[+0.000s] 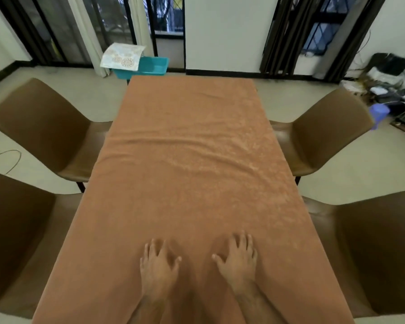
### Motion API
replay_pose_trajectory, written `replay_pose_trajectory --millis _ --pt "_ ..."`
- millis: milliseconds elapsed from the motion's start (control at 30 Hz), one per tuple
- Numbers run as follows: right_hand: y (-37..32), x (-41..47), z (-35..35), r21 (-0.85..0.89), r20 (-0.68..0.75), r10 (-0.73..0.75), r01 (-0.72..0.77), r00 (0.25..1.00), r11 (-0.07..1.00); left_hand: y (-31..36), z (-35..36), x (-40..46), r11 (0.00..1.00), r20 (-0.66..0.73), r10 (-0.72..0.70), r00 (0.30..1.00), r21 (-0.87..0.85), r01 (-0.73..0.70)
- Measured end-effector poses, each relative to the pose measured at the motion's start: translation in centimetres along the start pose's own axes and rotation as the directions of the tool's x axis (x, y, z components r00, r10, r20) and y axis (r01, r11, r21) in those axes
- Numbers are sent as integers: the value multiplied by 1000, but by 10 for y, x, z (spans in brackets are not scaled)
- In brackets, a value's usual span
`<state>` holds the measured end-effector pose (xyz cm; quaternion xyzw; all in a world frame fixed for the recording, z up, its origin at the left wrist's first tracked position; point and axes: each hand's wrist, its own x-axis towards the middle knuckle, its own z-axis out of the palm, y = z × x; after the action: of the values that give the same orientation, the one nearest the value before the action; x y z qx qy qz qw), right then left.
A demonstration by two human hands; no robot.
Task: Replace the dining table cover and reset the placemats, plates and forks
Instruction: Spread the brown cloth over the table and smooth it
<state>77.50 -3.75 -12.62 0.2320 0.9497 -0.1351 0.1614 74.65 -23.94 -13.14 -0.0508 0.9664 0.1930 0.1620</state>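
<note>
An orange-brown cover point(192, 141) lies spread over the whole dining table, with wrinkles running across its middle. My left hand point(158, 265) and my right hand point(237, 259) both rest flat on the cover near the table's near end, fingers spread, a short gap between them. Neither hand holds anything. A folded white patterned cloth point(122, 56) hangs over a teal basket point(150, 66) on the floor beyond the far left corner of the table. No placemats, plates or forks show on the table.
Brown chairs stand along both sides: two on the left point(45, 127) point(17, 242), two on the right point(325, 129) point(372, 249). Cables and small devices point(393, 94) clutter the floor at the far right. Dark-framed windows with curtains line the far wall.
</note>
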Motion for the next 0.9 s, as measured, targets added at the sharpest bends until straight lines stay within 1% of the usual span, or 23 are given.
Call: replay_pose_trajectory --millis 100,200,267,400,567,733,800,900 --pt "18 -26 7 -3 50 -4 4 999 1000 -9 10 -34 999 29 -24 999 43 23" --pt "36 -54 14 8 73 4 -4 997 1000 -13 18 -62 994 32 -101 994 46 99" --pt "45 -71 17 5 109 -22 22 994 1000 -10 23 -82 989 50 -141 989 45 138" --pt "58 -86 19 3 155 -82 83 985 997 -17 33 -102 988 139 -142 980 86 131" --pt "64 -75 -5 50 249 -130 121 960 991 -34 27 -110 991 66 -135 989 30 134" --pt "59 -104 0 65 169 -163 154 972 986 -51 28 -128 987 104 -152 983 -43 158" --pt "61 -121 8 43 166 -174 169 971 985 -53 27 -139 986 87 -151 985 -57 157" --pt "64 -143 22 33 169 -175 172 970 985 -56 25 -156 986 115 -146 983 -65 155"
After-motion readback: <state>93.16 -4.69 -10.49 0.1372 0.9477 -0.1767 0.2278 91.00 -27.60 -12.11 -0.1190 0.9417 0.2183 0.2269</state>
